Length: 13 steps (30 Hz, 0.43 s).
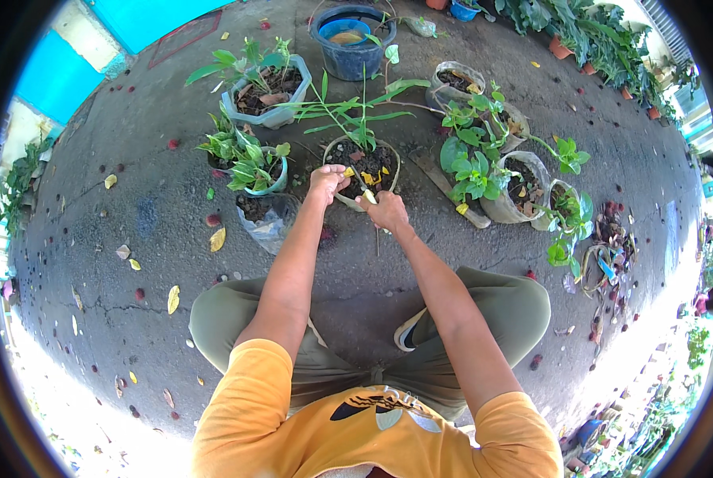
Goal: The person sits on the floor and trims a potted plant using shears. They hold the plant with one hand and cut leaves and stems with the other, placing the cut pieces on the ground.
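Note:
A round pot (395, 153) of dark soil stands before me, with a long-leaved green plant (359, 123) growing at its far side. Yellow leaf scraps (370, 179) lie on the soil. At the pot's left rim, my left hand (327, 183) is closed, a small yellow leaf piece (348, 171) at its fingertips. My right hand (386, 212), over the near right rim, is wrapped round a slim tool with a pale handle (368, 195). Its thin dark end slants up and left over the soil; I cannot make out its exact kind.
Potted plants stand left, among them a cut plastic container (292, 111). More grow-bags and pots (520, 191) stand right. A dark bucket (348, 60) is at the far side. Fallen leaves (218, 239) dot the ground, and a debris pile (609, 247) lies right.

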Tool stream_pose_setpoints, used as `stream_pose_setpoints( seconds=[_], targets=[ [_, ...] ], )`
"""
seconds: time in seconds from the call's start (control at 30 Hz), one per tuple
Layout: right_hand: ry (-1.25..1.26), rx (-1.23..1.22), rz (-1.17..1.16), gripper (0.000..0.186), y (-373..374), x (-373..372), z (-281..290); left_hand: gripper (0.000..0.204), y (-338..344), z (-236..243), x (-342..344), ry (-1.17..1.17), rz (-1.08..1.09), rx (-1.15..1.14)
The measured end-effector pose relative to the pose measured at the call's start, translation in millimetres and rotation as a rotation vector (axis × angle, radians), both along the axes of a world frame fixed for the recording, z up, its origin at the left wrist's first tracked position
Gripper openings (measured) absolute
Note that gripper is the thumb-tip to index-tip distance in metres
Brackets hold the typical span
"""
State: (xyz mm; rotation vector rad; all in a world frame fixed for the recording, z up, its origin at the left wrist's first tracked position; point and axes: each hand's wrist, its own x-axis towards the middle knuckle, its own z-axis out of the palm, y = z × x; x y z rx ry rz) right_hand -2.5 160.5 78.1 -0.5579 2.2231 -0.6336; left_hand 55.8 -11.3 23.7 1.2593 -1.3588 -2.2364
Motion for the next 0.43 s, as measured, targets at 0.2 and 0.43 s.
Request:
stream_pose_setpoints(
  seconds=[0.2, 0.43],
  targets=[
    [-0.043, 0.003, 0.050, 0.073, -2, -2, -12, 0.022, -2, -3, -2, 0.100, 0.161, 0.003],
    [-0.034, 0.086, 0.070, 0.082, -11, 1, -5, 0.027, 0, -1, -2, 0.036, 0.043, 0.042]
  ],
)
